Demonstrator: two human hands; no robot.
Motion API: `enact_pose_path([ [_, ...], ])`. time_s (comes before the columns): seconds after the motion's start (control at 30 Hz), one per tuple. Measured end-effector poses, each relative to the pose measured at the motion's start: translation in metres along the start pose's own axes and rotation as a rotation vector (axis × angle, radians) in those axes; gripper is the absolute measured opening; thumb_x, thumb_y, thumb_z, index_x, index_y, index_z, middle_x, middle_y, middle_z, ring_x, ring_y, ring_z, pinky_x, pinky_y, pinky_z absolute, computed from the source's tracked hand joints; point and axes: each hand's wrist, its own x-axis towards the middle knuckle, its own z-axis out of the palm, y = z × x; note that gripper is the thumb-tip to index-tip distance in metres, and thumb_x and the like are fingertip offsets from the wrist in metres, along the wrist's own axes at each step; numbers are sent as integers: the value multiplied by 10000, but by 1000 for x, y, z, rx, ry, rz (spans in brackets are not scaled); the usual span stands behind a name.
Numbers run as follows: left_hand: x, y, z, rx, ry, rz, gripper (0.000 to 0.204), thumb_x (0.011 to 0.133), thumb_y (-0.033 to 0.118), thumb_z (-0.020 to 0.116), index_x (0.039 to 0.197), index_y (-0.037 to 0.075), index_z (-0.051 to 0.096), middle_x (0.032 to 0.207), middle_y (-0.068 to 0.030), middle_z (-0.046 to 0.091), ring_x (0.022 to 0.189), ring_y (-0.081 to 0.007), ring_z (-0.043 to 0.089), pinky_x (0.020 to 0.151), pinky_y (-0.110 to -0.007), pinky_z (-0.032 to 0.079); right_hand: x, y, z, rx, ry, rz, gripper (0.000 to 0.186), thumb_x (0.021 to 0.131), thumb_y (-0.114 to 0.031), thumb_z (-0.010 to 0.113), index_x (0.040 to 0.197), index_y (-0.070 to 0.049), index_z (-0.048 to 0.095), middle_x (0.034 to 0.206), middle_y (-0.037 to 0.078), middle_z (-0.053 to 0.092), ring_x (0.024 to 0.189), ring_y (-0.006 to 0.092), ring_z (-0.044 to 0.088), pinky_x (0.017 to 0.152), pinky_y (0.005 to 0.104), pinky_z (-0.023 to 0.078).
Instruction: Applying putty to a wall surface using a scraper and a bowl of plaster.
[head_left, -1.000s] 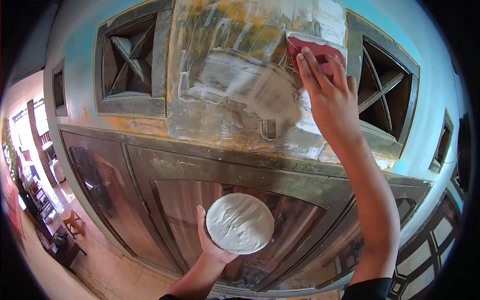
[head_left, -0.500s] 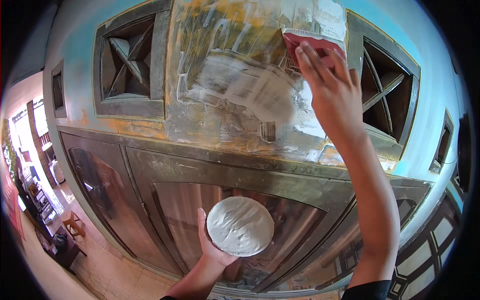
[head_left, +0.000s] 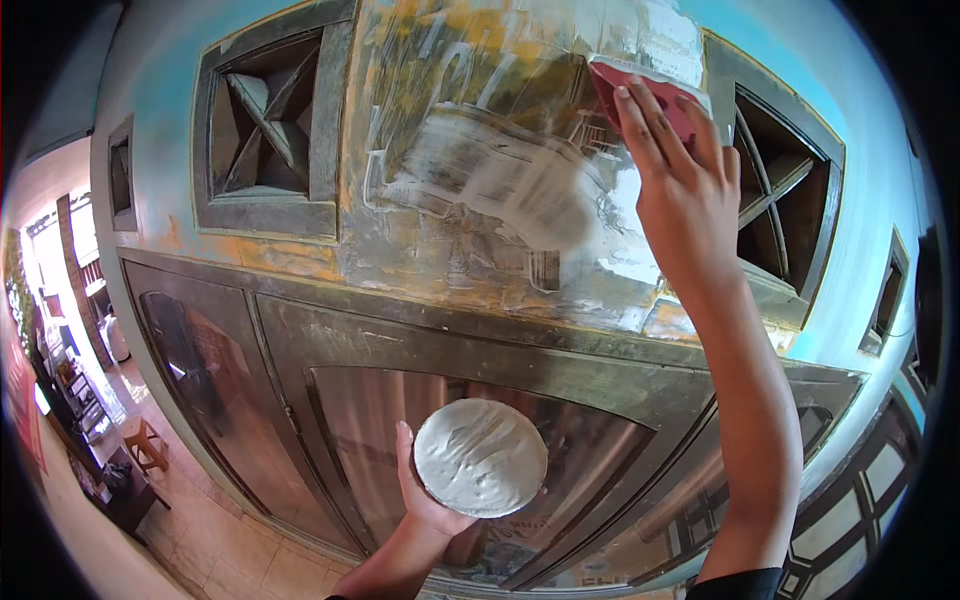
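Observation:
My right hand (head_left: 682, 178) is raised high and presses a flat red scraper (head_left: 640, 92) against the wall above a door. White putty (head_left: 510, 180) is smeared in broad strokes over the worn wall patch (head_left: 440, 110) to the left of the scraper. My left hand (head_left: 425, 500) is low in the picture and holds up a round container (head_left: 481, 457) full of grey-white putty in front of the door's glass.
Two dark framed vent openings with cross bars flank the patch, one on the left (head_left: 268, 130) and one on the right (head_left: 785, 200). Below runs a dark wooden door frame (head_left: 480, 335) with glass panes. A room with furniture and a stool (head_left: 140, 440) lies far left.
My right hand has slid the scraper a little upward and to the right along the wall. The left hand keeps the putty container in about the same place.

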Motion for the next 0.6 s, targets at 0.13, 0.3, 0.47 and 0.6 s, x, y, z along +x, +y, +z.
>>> enact_pose_path([
  [0.13, -2, -2, 4, 67, 81, 33, 903, 977, 790, 364, 1485, 62, 532, 1491, -183, 565, 1335, -408, 562, 1106, -604, 452, -10, -16, 2, -6, -80, -63, 516, 880, -115, 650, 1395, -153, 637, 1479, -44, 597, 1247, 285, 529, 859, 435, 486],
  [0.3, -4, 0, 2, -9, -31, 20, 908, 981, 791, 347, 1488, 59, 527, 1496, -190, 560, 1333, -415, 562, 1113, -607, 448, -22, -33, -14, 63, -74, -72, 517, 866, -149, 672, 1383, -152, 653, 1507, -47, 564, 1267, 284, 509, 828, 431, 490],
  [0.47, -5, -5, 10, 122, 118, 71, 893, 977, 792, 363, 1489, 79, 529, 1493, -179, 564, 1346, -418, 546, 1117, -608, 434, 8, -4, -10, 8, -19, 16, 553, 892, -109, 638, 1442, -142, 596, 1466, -42, 614, 1217, 295, 555, 804, 428, 482],
  [0.6, -5, -6, 7, 170, 250, 83, 885, 968, 794, 384, 1473, 85, 548, 1476, -171, 578, 1339, -412, 549, 1109, -600, 438, 4, 0, 9, 2, -93, -55, 544, 885, -104, 632, 1427, -140, 609, 1478, -34, 600, 1237, 299, 532, 835, 442, 492],
])
